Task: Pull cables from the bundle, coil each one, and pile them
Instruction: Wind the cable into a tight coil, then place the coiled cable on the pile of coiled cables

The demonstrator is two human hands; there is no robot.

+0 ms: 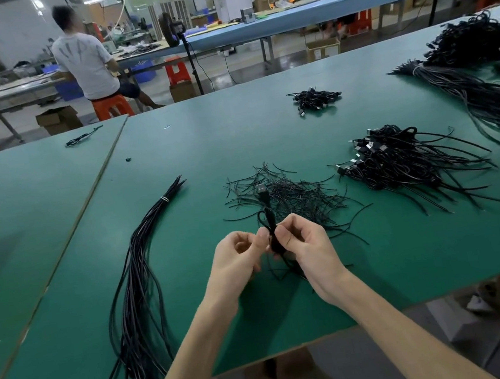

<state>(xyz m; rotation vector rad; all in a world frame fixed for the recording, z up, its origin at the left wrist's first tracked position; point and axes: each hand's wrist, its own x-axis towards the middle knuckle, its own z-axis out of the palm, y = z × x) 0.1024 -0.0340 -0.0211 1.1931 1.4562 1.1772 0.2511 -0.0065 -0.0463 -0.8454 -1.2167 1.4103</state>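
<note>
Pinching half-hidden cable (pixel 269 219), left hand (pixel 237 256), right hand (pixel 305 246)

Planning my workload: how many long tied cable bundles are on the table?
2: left bundle hanging over the near edge; right bundle. Others may hide under the far-right heap.

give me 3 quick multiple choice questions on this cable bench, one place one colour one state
1. The thin loose wires lie: A just beyond the left grip and right grip; B far left; C on the floor.
2. The table top is: A white; B green; C red.
3. The coiled cable is: A lying flat; B dangling off the edge; C held up.
Answers: 1 A, they spread straight ahead of the grips. 2 B, green all over. 3 C, both grips pinch it above the table.
</note>
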